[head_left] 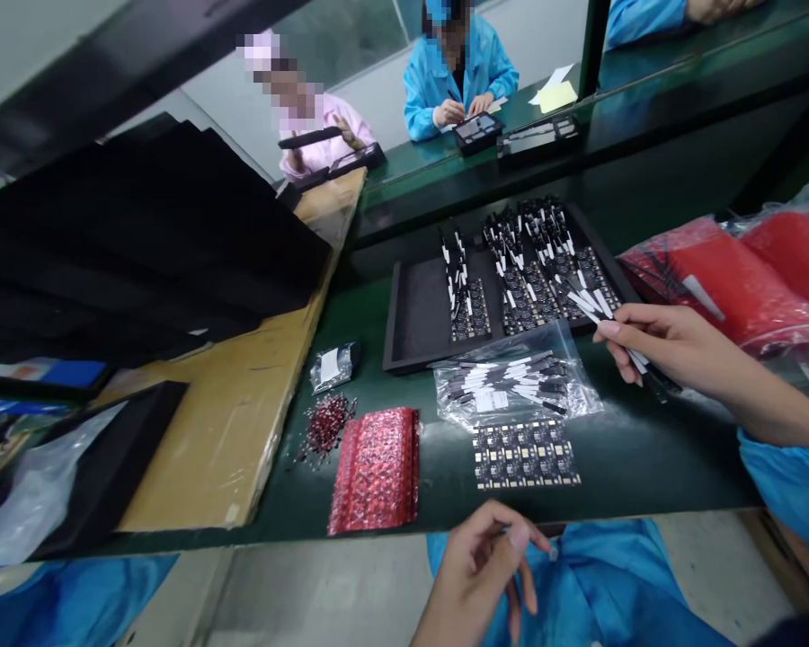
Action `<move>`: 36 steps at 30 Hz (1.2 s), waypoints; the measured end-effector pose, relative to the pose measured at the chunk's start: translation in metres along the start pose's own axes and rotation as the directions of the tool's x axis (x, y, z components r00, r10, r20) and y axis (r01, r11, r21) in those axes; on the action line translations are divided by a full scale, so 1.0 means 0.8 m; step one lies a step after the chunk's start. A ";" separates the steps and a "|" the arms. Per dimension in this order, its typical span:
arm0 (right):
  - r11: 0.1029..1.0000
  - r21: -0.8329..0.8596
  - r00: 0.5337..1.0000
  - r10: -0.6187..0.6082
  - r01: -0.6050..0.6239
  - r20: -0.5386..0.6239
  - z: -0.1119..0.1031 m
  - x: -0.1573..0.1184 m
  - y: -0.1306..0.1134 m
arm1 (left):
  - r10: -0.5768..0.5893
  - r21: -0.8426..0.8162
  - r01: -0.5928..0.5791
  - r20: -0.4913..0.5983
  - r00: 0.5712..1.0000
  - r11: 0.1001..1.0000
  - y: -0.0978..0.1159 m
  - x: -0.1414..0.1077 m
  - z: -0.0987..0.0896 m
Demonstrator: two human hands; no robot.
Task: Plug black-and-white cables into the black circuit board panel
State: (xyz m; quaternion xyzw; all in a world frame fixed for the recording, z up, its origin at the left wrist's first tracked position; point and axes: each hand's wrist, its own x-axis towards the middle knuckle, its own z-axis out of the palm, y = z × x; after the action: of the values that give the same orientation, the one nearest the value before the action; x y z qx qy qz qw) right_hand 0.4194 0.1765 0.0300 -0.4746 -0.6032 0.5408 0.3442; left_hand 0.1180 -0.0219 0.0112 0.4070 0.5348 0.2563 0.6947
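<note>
My right hand (653, 346) is closed around several black cables with white labels (597, 305), above the front right corner of a black tray (414, 319). In that tray lie circuit boards (470, 314) and more labelled cables. My left hand (489, 562) hangs at the table's front edge, its fingers bent and apart, with nothing visible in it. Just beyond it a panel of small circuit boards (526, 454) lies flat on the green table. Behind the panel is a clear bag (512, 382) of labelled cables.
Red bubble wrap (376, 469), a pile of small red pieces (328, 422) and a small silvery bag (335, 367) lie left of centre. Further left are cardboard (222, 404) and stacked black trays (141, 243). Red bags (728, 279) sit at the right. People work across the table.
</note>
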 end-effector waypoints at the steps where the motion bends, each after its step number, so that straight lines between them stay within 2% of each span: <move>1: 1.000 0.003 1.000 0.001 -0.001 -0.004 0.001 0.000 -0.001 | 0.054 0.098 -0.047 -0.062 0.997 0.994 0.000 0.003 -0.002; 3: 1.000 0.006 1.000 0.002 -0.002 -0.003 0.002 0.000 -0.002 | 0.237 0.317 -0.174 -0.174 0.956 0.932 0.001 0.013 -0.006; 4: 1.000 0.003 1.000 0.003 -0.003 0.006 0.002 -0.001 -0.003 | 0.351 0.437 -0.238 -0.199 0.915 0.868 0.004 0.019 -0.007; 5: 1.000 -0.001 1.000 0.004 -0.004 0.020 0.003 -0.001 -0.004 | 0.459 0.558 -0.291 -0.185 0.869 0.777 0.007 0.027 -0.008; 7: 1.000 -0.012 0.998 0.017 -0.016 0.061 0.003 -0.002 -0.005 | 0.602 0.747 -0.351 -0.082 0.794 0.565 0.014 0.042 -0.009; 9: 0.998 -0.030 0.992 0.052 -0.048 0.119 0.003 -0.004 -0.006 | 0.637 0.833 -0.372 0.031 0.770 0.410 0.019 0.056 -0.008; 11: 0.994 -0.054 0.974 0.101 -0.092 0.201 0.004 -0.007 -0.007 | 0.637 0.874 -0.382 0.113 0.762 0.301 0.020 0.063 -0.006; 15: 0.982 -0.087 0.905 0.191 -0.170 0.380 0.007 -0.014 -0.005 | 0.639 0.913 -0.366 0.173 0.749 0.180 0.011 0.062 -0.006; 21: 0.949 -0.164 0.774 0.315 -0.270 0.549 0.012 -0.024 0.011 | 0.706 0.938 -0.315 0.125 0.697 0.146 0.005 0.051 -0.014; 23: 0.946 -0.201 0.755 0.324 -0.254 0.570 0.014 -0.026 0.015 | 0.725 0.947 -0.294 0.110 0.680 0.131 0.005 0.050 -0.014; 27: 0.948 -0.275 0.797 0.288 -0.160 0.531 0.014 -0.029 0.019 | 0.746 0.954 -0.293 0.145 0.651 0.071 0.008 0.052 -0.008; 30: 0.940 -0.330 0.851 0.242 -0.086 0.466 0.010 -0.029 0.019 | 0.757 0.948 -0.308 0.143 0.638 0.080 0.009 0.054 -0.004; 33: 0.932 -0.359 0.883 0.204 -0.043 0.423 0.011 -0.029 0.017 | 0.793 0.936 -0.293 0.024 0.608 0.196 0.010 0.056 -0.002; 35: 0.931 -0.365 0.874 0.192 -0.018 0.446 0.016 -0.028 0.012 | 0.784 0.890 -0.271 -0.139 0.604 0.366 0.010 0.057 -0.002; 36: 0.931 -0.365 0.861 0.189 -0.005 0.471 0.020 -0.028 0.008 | 0.752 0.841 -0.266 -0.225 0.619 0.470 0.011 0.057 -0.002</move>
State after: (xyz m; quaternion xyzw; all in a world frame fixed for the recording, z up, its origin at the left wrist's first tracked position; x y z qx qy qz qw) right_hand 0.4129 0.1499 0.0229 -0.4027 -0.7330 0.5451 0.0581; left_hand 0.1306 0.0197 -0.0063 0.7012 0.6130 0.3312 0.1514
